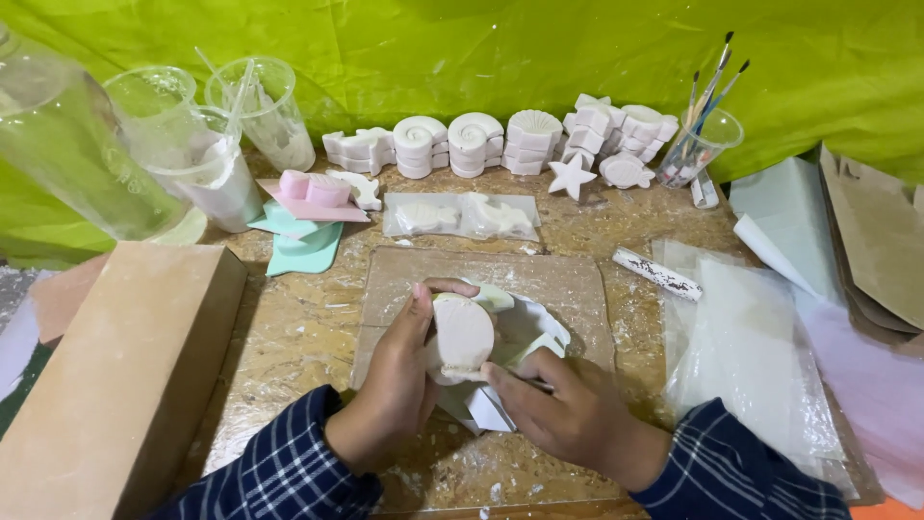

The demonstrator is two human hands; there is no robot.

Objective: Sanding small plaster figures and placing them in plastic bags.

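Observation:
My left hand (397, 377) grips a round white plaster shell cast (464, 333), held upright over a clear plastic sheet (568, 279). My right hand (568, 409) touches the cast's lower edge with a thin tool that is mostly hidden under the fingers. A pale green flexible mould (525, 323) lies right behind the cast on the sheet. White plaster crumbs lie around both hands.
A row of white plaster casts (491, 140) and a star (572, 176) line the back. Clear cups (265, 111) stand back left, a brush cup (698, 144) back right. Nearby are a brown box (115, 376), pink and green moulds (313, 207), bagged casts (462, 217) and plastic bags (751, 347).

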